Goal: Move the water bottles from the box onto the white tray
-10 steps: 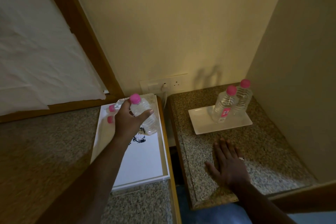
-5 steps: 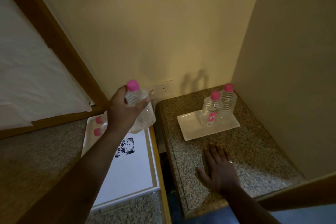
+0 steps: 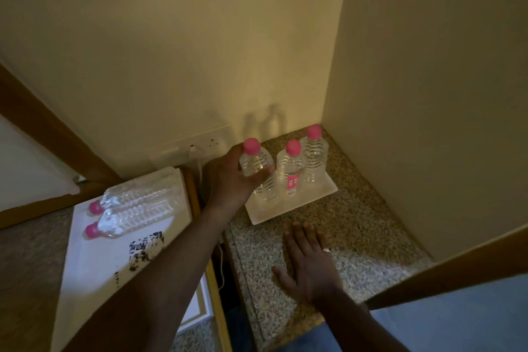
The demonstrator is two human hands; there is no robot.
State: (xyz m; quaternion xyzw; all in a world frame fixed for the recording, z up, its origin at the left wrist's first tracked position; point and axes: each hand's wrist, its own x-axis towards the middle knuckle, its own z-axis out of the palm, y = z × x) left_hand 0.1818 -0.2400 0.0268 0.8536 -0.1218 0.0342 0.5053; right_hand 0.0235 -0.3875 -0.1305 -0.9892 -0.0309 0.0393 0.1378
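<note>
Left hand (image 3: 228,180) fingers gripping a bottle (image 3: 258,173) over the white tray's (image 3: 320,194) left end, right hand (image 3: 311,266) fingers spread flat on the surface (image 3: 371,226)

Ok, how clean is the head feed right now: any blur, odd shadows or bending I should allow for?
Head view: dim, warm light; the left hand and forearm smear with motion, as does the black print on the white box. The clear pink-capped bottle it holds stays readable. Two bottle shadows fall on the cream wall behind the white tray. Wide-angle bending bows the wall corner.
</note>
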